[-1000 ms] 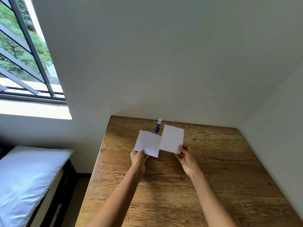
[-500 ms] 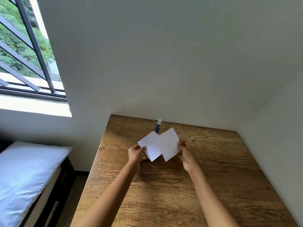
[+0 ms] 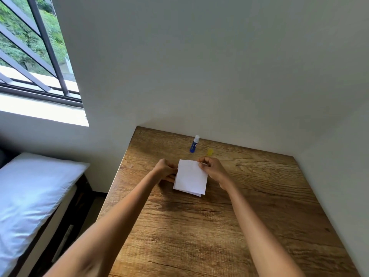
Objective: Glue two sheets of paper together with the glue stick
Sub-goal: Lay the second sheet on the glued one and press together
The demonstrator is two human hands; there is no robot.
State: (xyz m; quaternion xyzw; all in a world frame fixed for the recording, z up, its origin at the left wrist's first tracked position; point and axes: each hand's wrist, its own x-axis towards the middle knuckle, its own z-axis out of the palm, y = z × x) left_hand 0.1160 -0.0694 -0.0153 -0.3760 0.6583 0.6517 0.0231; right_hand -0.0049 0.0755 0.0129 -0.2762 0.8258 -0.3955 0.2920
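Observation:
Two white paper sheets (image 3: 190,177) lie stacked one over the other above the wooden table (image 3: 219,226), the lower one peeking out at the near edge. My left hand (image 3: 165,169) pinches the stack's left edge. My right hand (image 3: 212,168) pinches its upper right corner. A blue glue stick (image 3: 194,144) with a white top stands upright behind the sheets, near the wall. A small yellow cap (image 3: 210,151) sits just to its right.
Walls close the table off at the back and on the right. Left of the table is a gap, then a bed with a white pillow (image 3: 30,196). A barred window (image 3: 34,52) is at the upper left.
The two sheets were held side by side, overlapping at one edge. My hands came together and now the sheets lie one over the other. The yellow cap has come into sight.

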